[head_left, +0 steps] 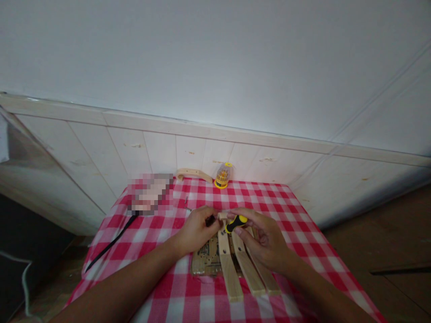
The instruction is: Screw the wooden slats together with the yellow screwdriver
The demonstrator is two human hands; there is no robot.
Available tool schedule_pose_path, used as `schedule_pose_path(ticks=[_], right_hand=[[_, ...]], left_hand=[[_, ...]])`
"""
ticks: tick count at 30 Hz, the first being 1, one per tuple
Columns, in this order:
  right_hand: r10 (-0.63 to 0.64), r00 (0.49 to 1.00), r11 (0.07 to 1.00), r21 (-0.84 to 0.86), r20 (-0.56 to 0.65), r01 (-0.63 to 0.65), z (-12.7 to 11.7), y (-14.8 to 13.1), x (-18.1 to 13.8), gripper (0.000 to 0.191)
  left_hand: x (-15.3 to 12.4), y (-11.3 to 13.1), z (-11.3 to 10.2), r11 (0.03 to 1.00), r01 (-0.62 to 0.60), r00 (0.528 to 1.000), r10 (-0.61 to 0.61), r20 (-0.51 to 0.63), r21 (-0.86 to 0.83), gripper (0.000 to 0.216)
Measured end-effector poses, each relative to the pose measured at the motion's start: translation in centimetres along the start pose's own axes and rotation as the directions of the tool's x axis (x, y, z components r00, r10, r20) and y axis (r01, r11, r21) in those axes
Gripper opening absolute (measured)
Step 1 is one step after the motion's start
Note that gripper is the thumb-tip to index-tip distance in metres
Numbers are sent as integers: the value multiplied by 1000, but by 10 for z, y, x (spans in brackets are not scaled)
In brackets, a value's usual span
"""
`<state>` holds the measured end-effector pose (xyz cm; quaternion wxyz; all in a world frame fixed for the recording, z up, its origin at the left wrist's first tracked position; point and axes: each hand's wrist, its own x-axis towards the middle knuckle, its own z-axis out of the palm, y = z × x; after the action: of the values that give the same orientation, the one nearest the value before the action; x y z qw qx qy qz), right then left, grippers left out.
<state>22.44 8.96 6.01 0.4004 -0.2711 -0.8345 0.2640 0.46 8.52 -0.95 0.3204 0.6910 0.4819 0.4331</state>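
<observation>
My right hand (261, 235) is closed round a small screwdriver with a yellow and black handle (235, 222), which lies nearly level and points left. My left hand (198, 229) is pinched at the screwdriver's dark tip, by the top end of a wooden slat (229, 264). Three pale wooden slats (251, 271) lie side by side on the red and white checked tablecloth (168, 296), partly over a flat wooden panel (206, 261).
A curved wooden piece (193, 173) and a clear screwdriver-bit holder with a yellow base (222, 176) stand at the table's far edge against the white panelled wall. A blurred object (150, 194) with a black strap (111, 242) lies at the far left. A small screw (186, 200) lies loose.
</observation>
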Motion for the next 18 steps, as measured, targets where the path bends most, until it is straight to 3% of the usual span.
schedule_pose_path(ticks=[18], right_hand=[[116,991,988,-92,-67,-122,0,-7,0,23]], left_hand=[[0,1,0,1000,16,1000,-16,-5,13,14]])
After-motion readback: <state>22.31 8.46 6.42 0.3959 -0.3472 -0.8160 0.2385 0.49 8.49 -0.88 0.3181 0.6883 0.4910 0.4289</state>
